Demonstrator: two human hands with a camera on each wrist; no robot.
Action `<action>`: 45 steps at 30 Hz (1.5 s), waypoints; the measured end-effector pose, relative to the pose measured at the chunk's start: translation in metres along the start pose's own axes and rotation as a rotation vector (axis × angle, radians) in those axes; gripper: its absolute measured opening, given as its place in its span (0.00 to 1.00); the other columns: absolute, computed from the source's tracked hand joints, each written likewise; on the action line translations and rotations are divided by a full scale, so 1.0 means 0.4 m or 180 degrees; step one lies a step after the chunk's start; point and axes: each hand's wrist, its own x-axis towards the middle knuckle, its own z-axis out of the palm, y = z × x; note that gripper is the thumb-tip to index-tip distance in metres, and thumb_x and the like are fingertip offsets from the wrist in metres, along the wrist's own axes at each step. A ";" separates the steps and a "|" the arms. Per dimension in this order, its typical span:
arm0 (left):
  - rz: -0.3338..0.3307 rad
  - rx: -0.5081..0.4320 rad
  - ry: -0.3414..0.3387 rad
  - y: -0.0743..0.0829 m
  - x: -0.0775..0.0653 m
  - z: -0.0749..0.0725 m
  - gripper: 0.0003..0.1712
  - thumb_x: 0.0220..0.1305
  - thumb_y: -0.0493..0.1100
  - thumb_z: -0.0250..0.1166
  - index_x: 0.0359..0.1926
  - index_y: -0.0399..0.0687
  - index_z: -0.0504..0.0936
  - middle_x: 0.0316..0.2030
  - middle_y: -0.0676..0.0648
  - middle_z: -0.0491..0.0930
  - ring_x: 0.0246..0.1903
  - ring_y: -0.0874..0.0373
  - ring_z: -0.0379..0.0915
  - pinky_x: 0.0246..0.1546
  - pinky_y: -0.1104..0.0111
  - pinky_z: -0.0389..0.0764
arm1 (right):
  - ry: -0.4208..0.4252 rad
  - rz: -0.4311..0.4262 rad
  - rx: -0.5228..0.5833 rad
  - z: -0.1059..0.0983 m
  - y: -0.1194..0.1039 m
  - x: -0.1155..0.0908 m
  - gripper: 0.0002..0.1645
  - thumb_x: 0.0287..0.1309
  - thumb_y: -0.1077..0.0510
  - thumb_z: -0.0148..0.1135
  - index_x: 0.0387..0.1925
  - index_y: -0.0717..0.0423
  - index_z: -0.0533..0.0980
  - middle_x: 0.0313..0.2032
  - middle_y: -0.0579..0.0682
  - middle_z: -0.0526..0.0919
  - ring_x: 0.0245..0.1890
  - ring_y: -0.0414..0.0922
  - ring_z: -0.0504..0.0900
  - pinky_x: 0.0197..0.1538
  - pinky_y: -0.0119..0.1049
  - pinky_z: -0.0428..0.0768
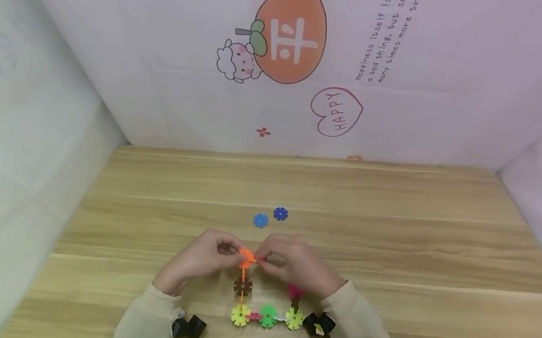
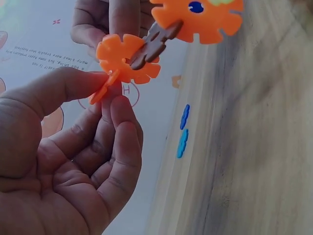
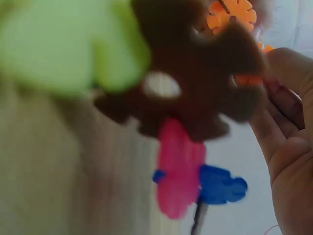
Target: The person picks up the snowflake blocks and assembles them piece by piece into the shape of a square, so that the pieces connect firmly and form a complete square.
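Observation:
Notched plastic snowflake discs are slotted together into a chain. My left hand (image 1: 208,256) pinches an orange disc (image 2: 103,89) between thumb and fingertips, seen edge-on in the left wrist view. It meets another orange disc (image 2: 120,58), which is slotted to a brown disc (image 2: 155,45). From the other side my right hand (image 1: 296,263) has thumb and fingertips pinched at the orange end of the chain. Below the hands, the chain runs through a brown disc (image 1: 243,286), a yellow disc (image 1: 241,315) and a green disc (image 1: 267,316), then turns up to a pink disc (image 1: 295,291), partly hidden.
Two loose discs, one light blue (image 1: 260,220) and one dark blue (image 1: 280,214), lie beyond the hands on the wooden table (image 1: 398,229). A printed white cloth (image 1: 181,103) rises behind it. Black wrist devices (image 1: 189,327) sit on both sleeves.

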 end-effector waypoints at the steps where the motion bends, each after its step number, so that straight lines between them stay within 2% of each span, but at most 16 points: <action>1: -0.0002 -0.0006 -0.0008 -0.001 0.000 -0.002 0.09 0.62 0.38 0.68 0.42 0.40 0.85 0.36 0.47 0.85 0.37 0.54 0.81 0.43 0.65 0.82 | -0.0030 0.0041 -0.0014 -0.004 0.001 0.002 0.11 0.51 0.68 0.72 0.37 0.55 0.82 0.37 0.46 0.87 0.38 0.38 0.85 0.44 0.27 0.84; 8: -0.0023 -0.0024 0.0005 -0.009 0.003 -0.011 0.10 0.62 0.39 0.68 0.43 0.40 0.85 0.36 0.48 0.84 0.37 0.57 0.79 0.43 0.66 0.81 | -0.0143 0.0635 -0.0194 -0.044 0.027 -0.003 0.08 0.58 0.62 0.68 0.40 0.55 0.83 0.40 0.46 0.87 0.42 0.41 0.85 0.46 0.34 0.85; 15: -0.0081 0.0077 -0.0020 -0.012 0.005 -0.014 0.12 0.63 0.38 0.66 0.47 0.41 0.84 0.35 0.48 0.85 0.37 0.53 0.80 0.39 0.67 0.81 | 0.0115 0.1231 -0.0182 -0.079 0.077 -0.019 0.08 0.64 0.59 0.64 0.41 0.58 0.83 0.40 0.48 0.87 0.43 0.43 0.85 0.48 0.38 0.85; 19: 0.0004 0.0195 -0.0033 -0.016 0.007 -0.013 0.12 0.65 0.42 0.66 0.46 0.43 0.85 0.34 0.49 0.85 0.37 0.53 0.80 0.37 0.67 0.81 | 0.0179 0.1425 -0.0241 -0.084 0.108 -0.028 0.09 0.64 0.60 0.64 0.42 0.59 0.83 0.42 0.50 0.87 0.43 0.45 0.86 0.49 0.38 0.85; 25: -0.0090 0.0209 -0.0052 -0.022 0.006 -0.003 0.17 0.62 0.51 0.69 0.46 0.45 0.86 0.32 0.50 0.84 0.34 0.57 0.78 0.37 0.66 0.80 | 0.0190 0.1763 -0.0289 -0.070 0.136 -0.024 0.15 0.63 0.56 0.65 0.48 0.59 0.82 0.46 0.54 0.87 0.46 0.48 0.85 0.52 0.43 0.84; 29: -0.0208 0.0166 -0.0056 -0.021 0.002 0.001 0.21 0.59 0.53 0.71 0.48 0.45 0.85 0.33 0.50 0.84 0.33 0.59 0.78 0.37 0.66 0.80 | 0.0148 0.1881 -0.0364 -0.053 0.153 -0.010 0.18 0.61 0.54 0.67 0.50 0.58 0.82 0.48 0.54 0.87 0.48 0.50 0.85 0.54 0.46 0.83; 32: -0.0204 0.0141 -0.0091 -0.020 0.001 0.003 0.23 0.58 0.52 0.72 0.51 0.43 0.84 0.34 0.50 0.85 0.33 0.59 0.78 0.36 0.67 0.81 | 0.0106 0.1930 -0.0394 -0.045 0.167 0.001 0.19 0.60 0.53 0.68 0.51 0.58 0.81 0.48 0.55 0.86 0.49 0.51 0.85 0.55 0.48 0.82; 37: -0.0157 0.0126 -0.0157 -0.015 0.003 0.006 0.26 0.57 0.49 0.73 0.53 0.41 0.83 0.35 0.49 0.85 0.32 0.60 0.78 0.35 0.68 0.81 | 0.0013 0.2069 -0.0176 -0.047 0.189 0.015 0.22 0.59 0.54 0.69 0.53 0.58 0.80 0.51 0.55 0.85 0.54 0.53 0.82 0.60 0.50 0.78; 41: -0.0185 0.0160 -0.0158 -0.011 0.005 0.006 0.24 0.57 0.51 0.73 0.52 0.44 0.85 0.34 0.51 0.85 0.31 0.60 0.77 0.32 0.68 0.80 | -0.0062 0.2090 -0.0063 -0.053 0.203 0.026 0.25 0.57 0.53 0.70 0.55 0.58 0.79 0.54 0.55 0.84 0.57 0.54 0.80 0.64 0.52 0.75; 45: -0.0153 0.0211 -0.0150 -0.015 0.011 0.003 0.19 0.58 0.53 0.72 0.47 0.49 0.87 0.32 0.52 0.86 0.28 0.59 0.76 0.29 0.69 0.78 | -0.0102 0.2045 -0.0098 -0.058 0.207 0.045 0.27 0.55 0.53 0.72 0.56 0.58 0.79 0.55 0.55 0.83 0.58 0.54 0.79 0.65 0.52 0.73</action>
